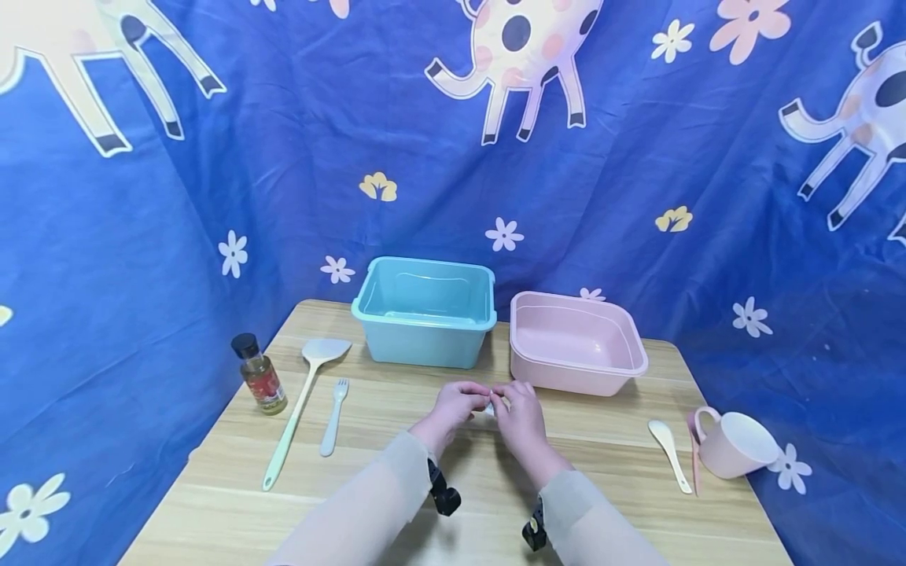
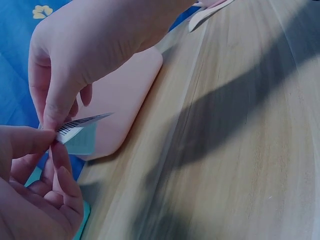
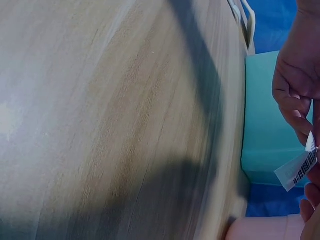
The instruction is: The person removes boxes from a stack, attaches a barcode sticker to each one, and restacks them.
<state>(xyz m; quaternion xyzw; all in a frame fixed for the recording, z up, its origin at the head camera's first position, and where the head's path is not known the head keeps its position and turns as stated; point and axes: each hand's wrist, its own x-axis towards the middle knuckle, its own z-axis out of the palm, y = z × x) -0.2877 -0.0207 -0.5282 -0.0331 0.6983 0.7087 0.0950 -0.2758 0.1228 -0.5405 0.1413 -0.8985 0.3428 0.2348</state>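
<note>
A small white barcode label [image 2: 82,123] sits between my two hands, in front of the bins and above the wooden table. My left hand [image 1: 453,407] pinches one edge of it between thumb and fingertips. Close beside, my right hand [image 1: 522,422] also pinches it, and the fingertips of both hands nearly meet. In the right wrist view a pale flap of the label [image 3: 292,172] sticks out from the fingers. A pale teal patch [image 2: 84,141] shows behind the label in the left wrist view; whether it belongs to the label I cannot tell.
Behind the hands stand a teal bin [image 1: 425,342] and a pink basin [image 1: 566,379]. At left are a bottle [image 1: 263,381] with a black cap, a spatula [image 1: 300,409] and a fork [image 1: 335,417]. A white spoon [image 1: 668,450], a pink utensil [image 1: 695,464] and a mug [image 1: 739,446] lie right.
</note>
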